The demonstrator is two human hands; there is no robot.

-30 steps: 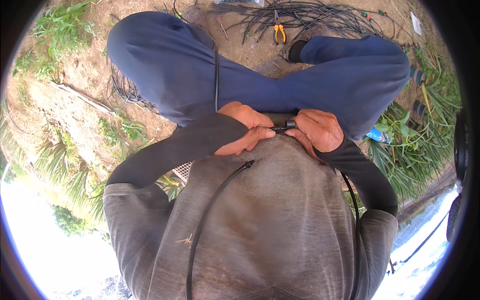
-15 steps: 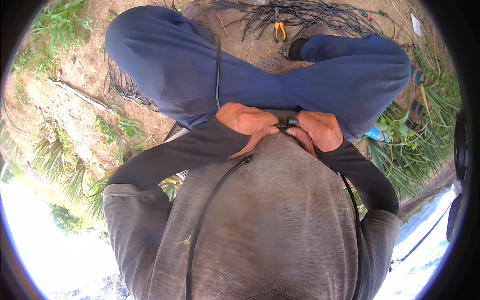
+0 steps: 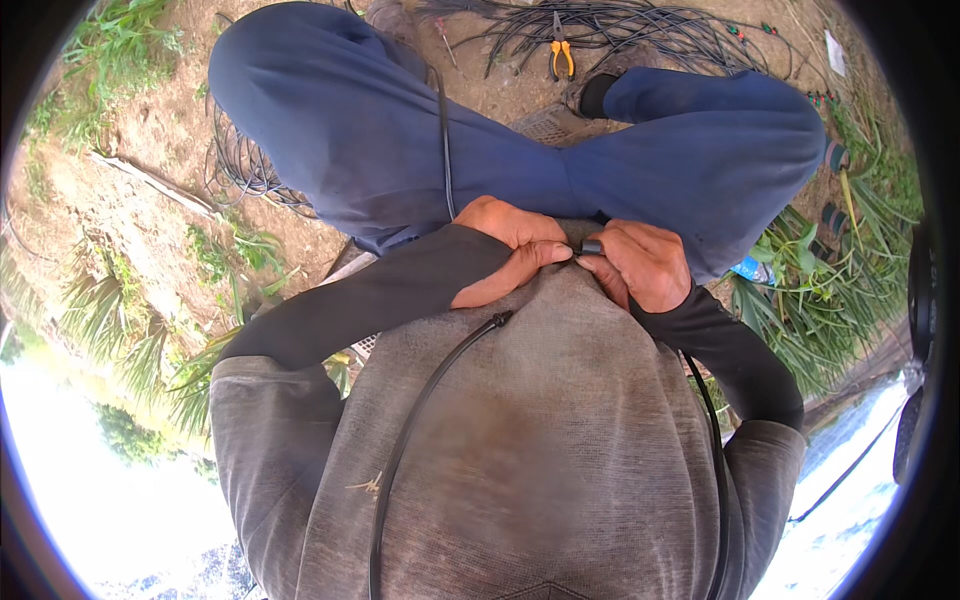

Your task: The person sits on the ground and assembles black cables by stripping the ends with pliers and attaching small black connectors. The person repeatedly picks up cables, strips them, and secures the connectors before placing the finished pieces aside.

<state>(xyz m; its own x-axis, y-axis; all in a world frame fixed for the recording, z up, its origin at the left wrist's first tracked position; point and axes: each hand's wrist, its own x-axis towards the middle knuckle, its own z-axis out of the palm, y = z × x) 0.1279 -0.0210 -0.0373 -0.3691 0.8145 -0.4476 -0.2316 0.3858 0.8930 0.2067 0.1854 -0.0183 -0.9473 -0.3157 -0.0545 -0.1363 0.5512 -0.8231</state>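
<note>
Seated on bare soil, your left hand (image 3: 510,245) and right hand (image 3: 640,262) pinch a small black fitting (image 3: 591,246) at your lap, fingers clenched on it; keep the black tubing (image 3: 420,410) straight and push squarely

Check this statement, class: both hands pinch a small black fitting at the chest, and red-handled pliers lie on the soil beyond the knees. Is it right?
One detail is wrong: the pliers have yellow handles, as the head view shows. The left hand and right hand do pinch the small black fitting.
</note>
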